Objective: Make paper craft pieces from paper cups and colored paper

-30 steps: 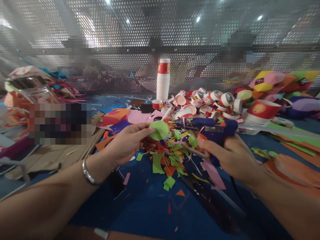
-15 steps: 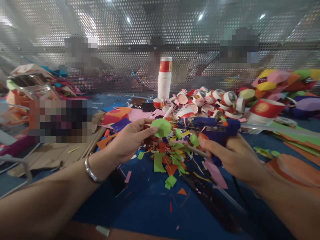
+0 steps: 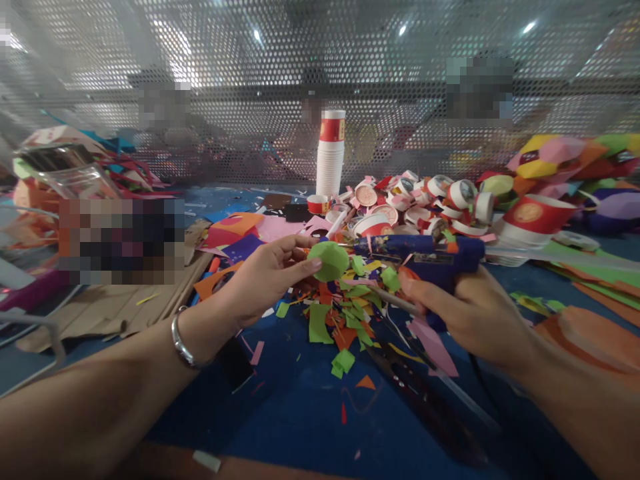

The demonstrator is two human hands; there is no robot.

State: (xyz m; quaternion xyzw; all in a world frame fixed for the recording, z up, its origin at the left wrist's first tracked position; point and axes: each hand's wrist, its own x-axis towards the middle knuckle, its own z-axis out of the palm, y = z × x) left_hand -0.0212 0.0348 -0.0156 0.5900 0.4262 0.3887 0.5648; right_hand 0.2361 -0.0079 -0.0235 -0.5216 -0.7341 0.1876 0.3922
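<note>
Between its thumb and fingers, my left hand (image 3: 270,277) pinches a round green paper disc (image 3: 330,261). My right hand (image 3: 470,313) is wrapped round the grip of a blue glue gun (image 3: 415,248), which points left with its nozzle close to the disc's right edge; I cannot tell whether they touch. A clear glue stick (image 3: 555,255) sticks out of the gun's rear. Below both hands lies a heap of green, orange and yellow paper scraps (image 3: 345,310). Dark-handled scissors (image 3: 425,407) lie under my right hand.
A tall stack of paper cups (image 3: 330,160) stands at the back, with many cut cup pieces (image 3: 415,200) to its right. A red-and-white cup (image 3: 535,223) sits at right. Flat cardboard (image 3: 105,317) lies at left, and a perforated metal screen (image 3: 235,80) rises behind the table.
The green paper disc has turned slightly to face me more and now looks rounder. The glue gun stays near it in my right hand, and the view has shifted a little.
</note>
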